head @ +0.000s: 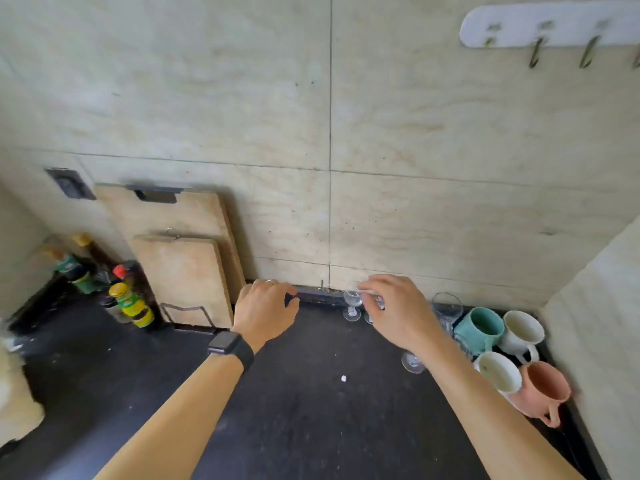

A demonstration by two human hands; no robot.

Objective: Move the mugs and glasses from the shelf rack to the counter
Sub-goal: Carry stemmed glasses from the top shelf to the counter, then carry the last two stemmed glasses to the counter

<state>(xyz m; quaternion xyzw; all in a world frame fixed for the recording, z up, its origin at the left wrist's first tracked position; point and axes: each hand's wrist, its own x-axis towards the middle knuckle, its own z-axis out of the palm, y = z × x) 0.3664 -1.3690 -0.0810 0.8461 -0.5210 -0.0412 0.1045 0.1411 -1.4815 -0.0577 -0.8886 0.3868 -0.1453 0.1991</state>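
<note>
At twelve o'clock on the tabletop [311,393], against the wall, the right hand [398,306] pinches a small stemmed glass [369,319] by the rim, just beside its twin [352,303]. The left hand [263,308] hovers loosely curled and empty. Seat the foot flat before letting go.

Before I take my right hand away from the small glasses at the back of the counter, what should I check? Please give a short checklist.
1. Is the second small glass set down on the counter? Cannot tell; the fingers of the right hand cover its bowl.
2. Is the first small glass upright beside it? Ok.
3. Is the left hand empty? Ok.
4. Is the glass foot by the right forearm clear of the arm? Cannot tell; the arm hides the rest.
5. Is there bare counter toward you for pulling back? Ok.
</note>
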